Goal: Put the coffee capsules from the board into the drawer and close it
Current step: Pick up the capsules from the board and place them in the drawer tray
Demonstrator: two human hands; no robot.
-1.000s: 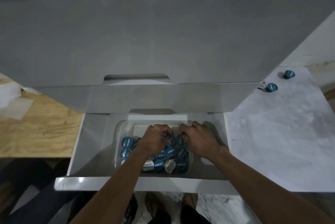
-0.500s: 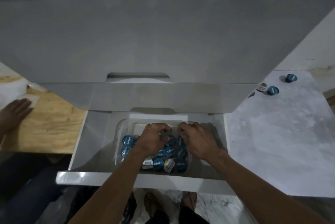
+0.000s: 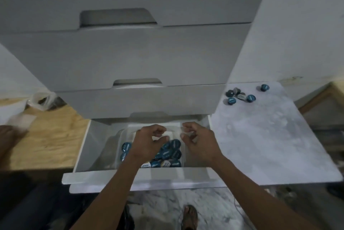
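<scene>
Grey drawer unit standing against a pale wall, lowest drawer [image 3: 83,148] pulled out. Clear tray [image 3: 183,152] sitting inside, presumably to keep the capsules from rolling loose. Capsules [image 3: 167,152] lying heaped in the tray, mostly blue, lids facing up.

Left hand [image 3: 149,143] hovering over the heap, fingers loosely curled, nothing visibly held; contact with the capsules beneath not determinable. Right hand [image 3: 198,141] hovering at the tray's right rim, fingers curled inward, thumb near fingertips; whether pinching the clear rim or nothing, cannot tell.

Board [image 3: 270,136] lying just right of the drawer, marbled white. Loose capsules [image 3: 240,96] resting near its far edge in a small cluster, one apart; judged awaiting transfer, hence drawer left open.

Another person's hand [image 3: 8,139] showing at left, over wooden flooring.
</scene>
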